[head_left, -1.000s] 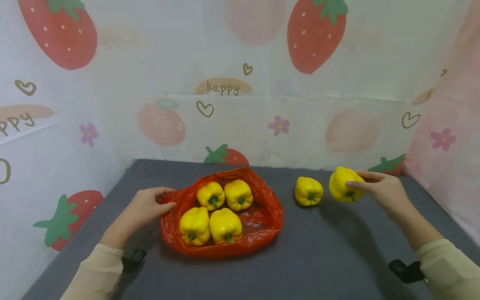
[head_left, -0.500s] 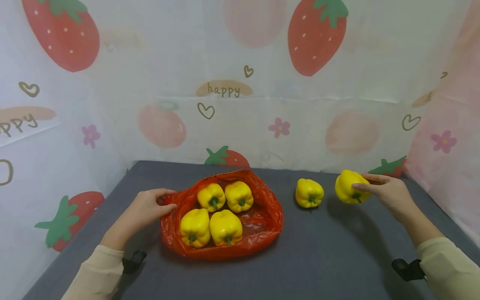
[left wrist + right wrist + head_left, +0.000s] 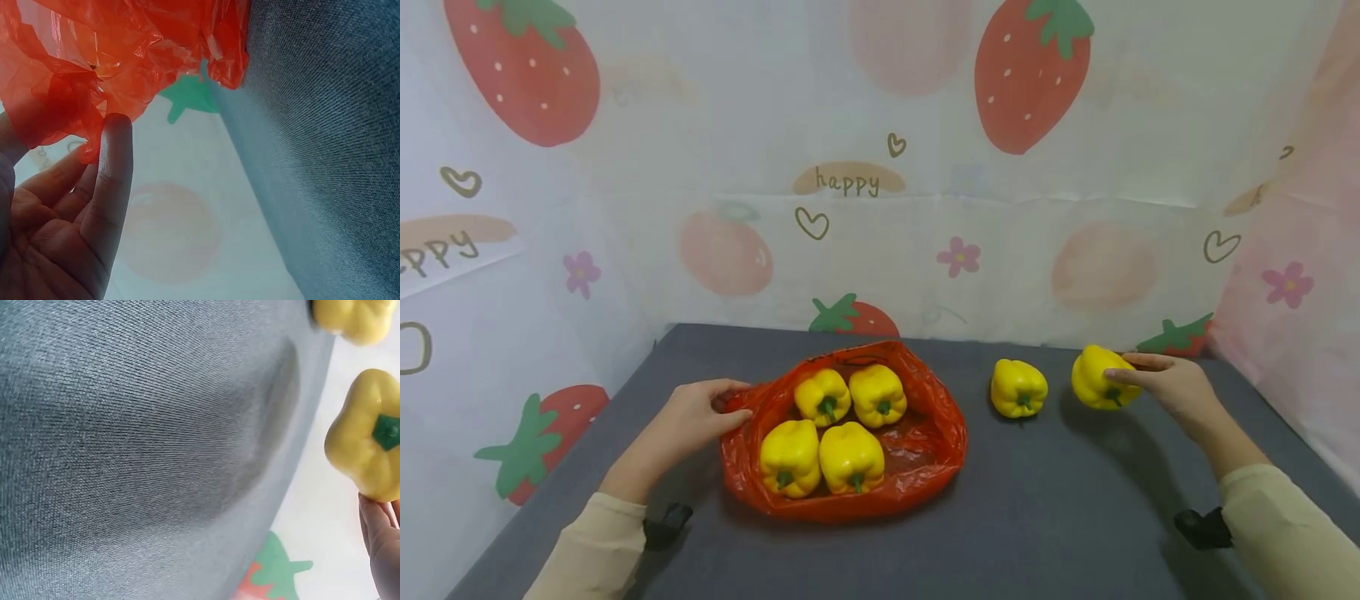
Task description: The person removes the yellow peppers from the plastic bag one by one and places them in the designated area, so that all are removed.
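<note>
On the left, my left hand (image 3: 697,417) pinches the rim of a red plastic bag (image 3: 917,487) between thumb and fingers; the left wrist view shows the thin film (image 3: 134,47) bunched there. The bag lies wide-mouthed on the table with several yellow bell peppers (image 3: 852,457) inside, green stems toward me. Over at the right, my right hand (image 3: 1172,387) grips another yellow bell pepper (image 3: 1093,379) from its right side, held above the table. One more yellow bell pepper (image 3: 1018,388) sits on the cloth between the bag and that hand.
Dark grey cloth (image 3: 1000,533) covers the table. A white curtain (image 3: 880,275) printed with strawberries stands along its back edge, with side panels at left and right. A black strap end (image 3: 1202,529) hangs by my right wrist.
My right hand has shifted a little to the right with its bell pepper, away from the one on the table. The left hand and bag have stayed put.
</note>
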Demonstrator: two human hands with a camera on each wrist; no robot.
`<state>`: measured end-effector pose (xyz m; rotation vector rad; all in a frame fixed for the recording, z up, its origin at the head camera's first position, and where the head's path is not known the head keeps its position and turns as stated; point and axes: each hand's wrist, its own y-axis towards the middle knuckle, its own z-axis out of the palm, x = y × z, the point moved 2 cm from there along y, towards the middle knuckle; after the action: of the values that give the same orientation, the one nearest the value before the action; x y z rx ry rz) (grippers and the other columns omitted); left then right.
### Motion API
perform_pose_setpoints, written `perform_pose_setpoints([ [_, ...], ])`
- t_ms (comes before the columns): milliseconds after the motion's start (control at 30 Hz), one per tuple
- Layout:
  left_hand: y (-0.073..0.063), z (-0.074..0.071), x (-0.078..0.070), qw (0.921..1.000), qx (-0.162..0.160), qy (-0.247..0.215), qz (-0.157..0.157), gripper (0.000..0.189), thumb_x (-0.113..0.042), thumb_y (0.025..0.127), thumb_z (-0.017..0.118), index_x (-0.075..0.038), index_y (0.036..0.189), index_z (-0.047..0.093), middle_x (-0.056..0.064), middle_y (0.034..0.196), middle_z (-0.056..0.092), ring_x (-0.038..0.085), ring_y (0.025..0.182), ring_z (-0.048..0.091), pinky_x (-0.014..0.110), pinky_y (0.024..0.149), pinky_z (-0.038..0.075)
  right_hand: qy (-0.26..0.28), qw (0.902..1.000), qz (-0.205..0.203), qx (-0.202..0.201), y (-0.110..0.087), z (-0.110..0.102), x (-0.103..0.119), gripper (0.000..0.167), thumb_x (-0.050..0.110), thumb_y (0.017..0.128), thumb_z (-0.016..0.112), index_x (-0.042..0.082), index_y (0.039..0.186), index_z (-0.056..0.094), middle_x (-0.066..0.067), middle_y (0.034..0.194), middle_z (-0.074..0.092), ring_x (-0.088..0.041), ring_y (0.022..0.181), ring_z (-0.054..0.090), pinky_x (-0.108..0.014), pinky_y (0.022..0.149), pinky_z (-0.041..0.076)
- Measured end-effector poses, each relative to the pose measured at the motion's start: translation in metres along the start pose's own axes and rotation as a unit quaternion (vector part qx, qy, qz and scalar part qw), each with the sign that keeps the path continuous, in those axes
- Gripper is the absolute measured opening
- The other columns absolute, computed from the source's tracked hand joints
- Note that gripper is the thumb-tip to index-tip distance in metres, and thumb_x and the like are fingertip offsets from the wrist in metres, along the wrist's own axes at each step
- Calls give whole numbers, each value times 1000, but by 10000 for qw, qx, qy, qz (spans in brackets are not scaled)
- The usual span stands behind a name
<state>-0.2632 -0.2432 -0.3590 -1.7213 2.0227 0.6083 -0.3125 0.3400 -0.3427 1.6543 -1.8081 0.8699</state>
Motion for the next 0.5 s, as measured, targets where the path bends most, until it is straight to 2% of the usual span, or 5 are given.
perform_pose_setpoints([
  [300, 1, 0, 1, 10000, -14, -6, 21, 45, -26, 92, 70, -1, 128, 63, 13, 107, 71, 21, 90, 64, 37, 78, 60, -250, 9995, 115, 130, 12, 0, -7, 91, 59, 93, 58, 0, 155, 27, -33, 161, 11, -57, 143, 17, -71, 111, 25],
  [500, 1, 2, 2, 10000, 36, -17, 19, 46, -26, 92, 70, 0, 129, 63, 13, 106, 71, 21, 90, 64, 37, 77, 59, -268, 9985, 308, 373, 16, 8, -13, 91, 57, 92, 60, -1, 154, 28, -33, 160, 13, -56, 145, 16, -70, 112, 23],
])
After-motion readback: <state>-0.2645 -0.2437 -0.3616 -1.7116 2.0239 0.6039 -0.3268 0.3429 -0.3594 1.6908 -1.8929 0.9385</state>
